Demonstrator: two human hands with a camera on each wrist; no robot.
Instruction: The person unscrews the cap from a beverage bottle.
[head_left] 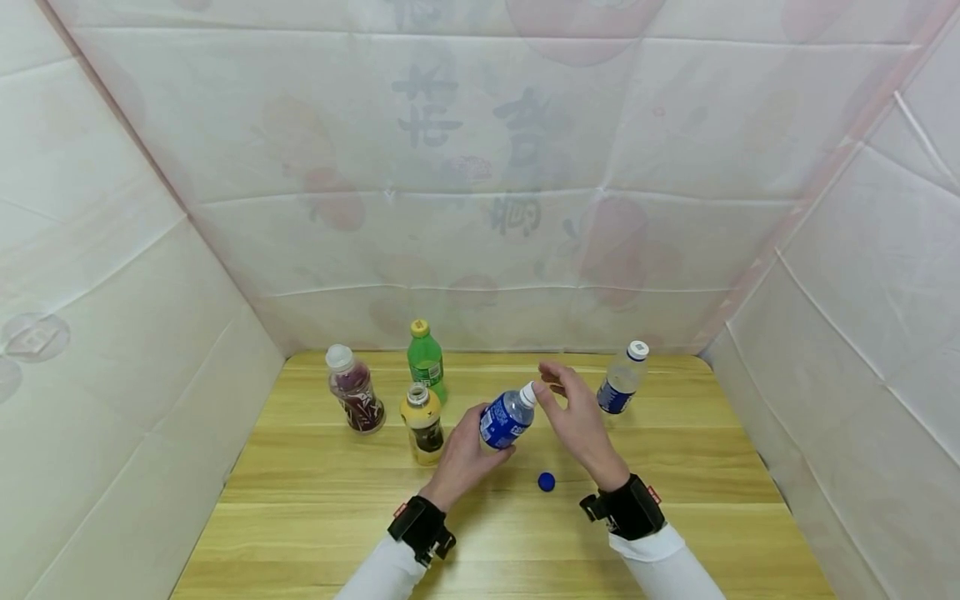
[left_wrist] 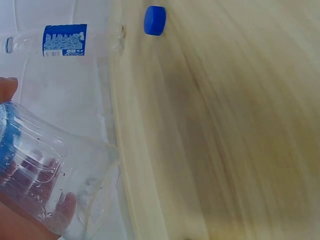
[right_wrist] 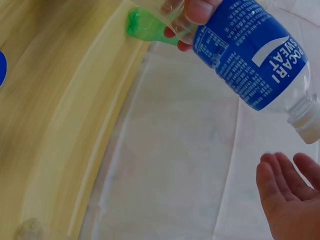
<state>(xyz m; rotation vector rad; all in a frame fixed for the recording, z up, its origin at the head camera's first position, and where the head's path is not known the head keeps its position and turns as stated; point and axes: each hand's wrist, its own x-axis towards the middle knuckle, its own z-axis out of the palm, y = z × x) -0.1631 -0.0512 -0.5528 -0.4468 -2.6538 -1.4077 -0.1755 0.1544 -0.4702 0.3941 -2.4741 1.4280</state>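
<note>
My left hand (head_left: 467, 454) grips a clear plastic bottle (head_left: 506, 419) round its lower half, tilted with the neck up to the right. Its blue label (right_wrist: 250, 55) reads POCARI SWEAT in the right wrist view. A white cap (head_left: 528, 393) sits on the neck. Beside that cap is my right hand (head_left: 579, 417), fingers loosely extended and holding nothing; a gap shows between fingertips and cap in the right wrist view. Droplets cling inside the bottle's lower part (left_wrist: 55, 175) in the left wrist view. On the table below the hands lies a blue cap (head_left: 546, 482).
Left of my hands stand a purple-toned bottle (head_left: 356, 392) with a white cap, a green bottle (head_left: 426, 358) with a yellow cap, and an uncapped yellow bottle (head_left: 423, 425). Another blue-labelled clear bottle (head_left: 622, 379) stands right. Pale sheet walls (head_left: 480, 250) border the wooden table (head_left: 300, 517).
</note>
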